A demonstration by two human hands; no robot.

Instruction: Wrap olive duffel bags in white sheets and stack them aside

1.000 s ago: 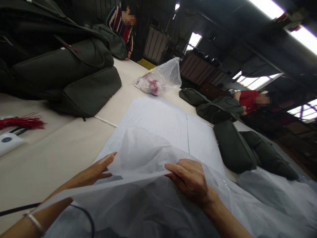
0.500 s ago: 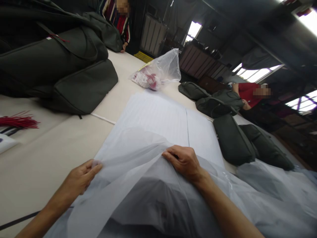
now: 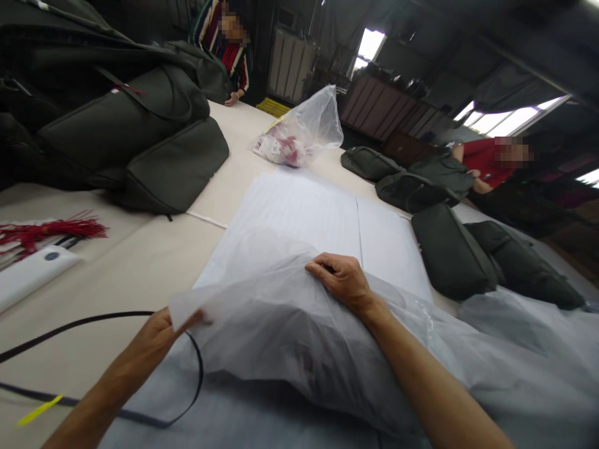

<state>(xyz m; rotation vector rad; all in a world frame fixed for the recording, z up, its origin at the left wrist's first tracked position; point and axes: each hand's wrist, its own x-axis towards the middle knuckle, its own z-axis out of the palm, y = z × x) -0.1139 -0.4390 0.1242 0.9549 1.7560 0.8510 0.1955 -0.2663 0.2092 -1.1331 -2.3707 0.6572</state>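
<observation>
A translucent plastic bag (image 3: 262, 318) spreads across the middle, with something dark showing blurred through it. My left hand (image 3: 171, 324) is closed on the plastic bag's left edge; some of its fingers show through the plastic. Higher up, my right hand (image 3: 340, 274) pinches a gathered fold of the same bag between thumb and fingers. A black strap (image 3: 200, 380) makes a loop around my left forearm and runs off to the left. Beneath the bag lie stacked white sheets (image 3: 304, 206) on the pale table (image 3: 154, 268).
Dark green bags (image 3: 178, 162) are heaped at the left, and more dark bags (image 3: 453, 249) line the right. A clear bag with red and white contents (image 3: 299, 134) stands at the far end. Red cords (image 3: 70, 229) lie left, near a white object (image 3: 37, 274). Two people stand beyond the table.
The plastic's left edge is now wrapped over my left fingers, and its front edge has risen. More of the black strap shows as a loop. The view has shifted slightly.
</observation>
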